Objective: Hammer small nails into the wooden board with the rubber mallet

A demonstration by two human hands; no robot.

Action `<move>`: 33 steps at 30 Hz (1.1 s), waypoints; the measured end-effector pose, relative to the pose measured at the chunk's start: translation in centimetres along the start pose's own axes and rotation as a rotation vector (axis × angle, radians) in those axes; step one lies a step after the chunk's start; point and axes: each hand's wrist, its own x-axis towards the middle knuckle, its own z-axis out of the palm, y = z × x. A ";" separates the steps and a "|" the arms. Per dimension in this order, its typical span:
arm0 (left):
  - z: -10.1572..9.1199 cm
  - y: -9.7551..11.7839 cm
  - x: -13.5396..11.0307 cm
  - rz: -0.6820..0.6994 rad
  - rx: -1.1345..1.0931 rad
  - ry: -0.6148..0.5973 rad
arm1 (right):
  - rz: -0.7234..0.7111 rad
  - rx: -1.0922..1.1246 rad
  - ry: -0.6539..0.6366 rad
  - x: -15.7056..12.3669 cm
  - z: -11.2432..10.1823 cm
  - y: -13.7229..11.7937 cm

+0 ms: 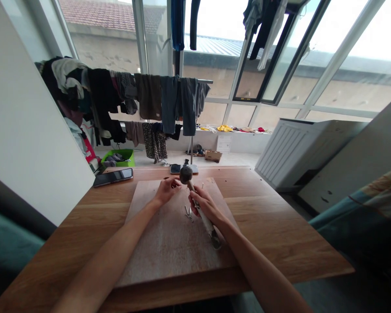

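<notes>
Your right hand (206,205) is wrapped firmly around the handle of a hammer (186,174), which lies slanted across the wooden board (169,248). Its dark head is at the far end, and the handle's butt pokes out past your wrist towards you. Your left hand (167,190) rests on the board with its fingertips drawn together just beside the hammer head. Whether they pinch anything is too small to tell. A few loose nails (188,211) lie on the board between your hands, close to your right knuckles. The board sits flat on the wooden table (280,234). A dark phone (113,177) lies on the table's far left corner, and beyond it stands a drying rack (169,102) hung with clothes.
</notes>
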 end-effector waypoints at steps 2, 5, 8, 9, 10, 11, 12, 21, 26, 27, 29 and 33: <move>0.0 0.1 0.0 0.003 -0.002 -0.007 | 0.001 -0.008 -0.014 0.0 0.0 0.0; -0.2 0.3 0.0 0.012 -0.008 -0.024 | -0.002 -0.017 -0.024 0.0 0.0 -0.1; -0.2 0.5 -0.1 0.002 -0.019 -0.018 | -0.013 -0.015 -0.018 0.0 0.0 -0.2; -0.3 0.5 -0.1 -0.004 -0.019 -0.017 | -0.014 -0.016 -0.017 0.0 0.0 -0.2; -0.3 0.6 -0.1 -0.007 -0.019 -0.018 | -0.013 -0.018 -0.018 0.0 0.0 -0.2; -0.3 0.6 -0.1 -0.007 -0.016 -0.021 | -0.011 -0.021 -0.019 0.0 0.0 -0.2; -0.3 0.7 -0.1 -0.006 -0.014 -0.022 | -0.009 -0.024 -0.020 0.0 0.0 -0.2; -0.3 1.1 -0.1 0.016 0.037 -0.017 | -0.007 -0.054 -0.014 -0.1 0.3 -0.2; -0.2 0.8 -0.1 0.037 0.042 -0.031 | 0.000 -0.047 0.000 -0.2 0.5 -0.5; -0.3 0.7 -0.1 0.038 0.043 -0.042 | 0.001 -0.044 0.006 -0.2 0.5 -0.6; -0.8 0.8 -0.2 0.044 0.083 -0.054 | -0.008 -0.034 0.031 -0.2 0.4 -0.9; -2.4 3.0 -0.6 0.218 0.369 -0.221 | -0.052 0.003 0.118 -0.1 0.0 -1.4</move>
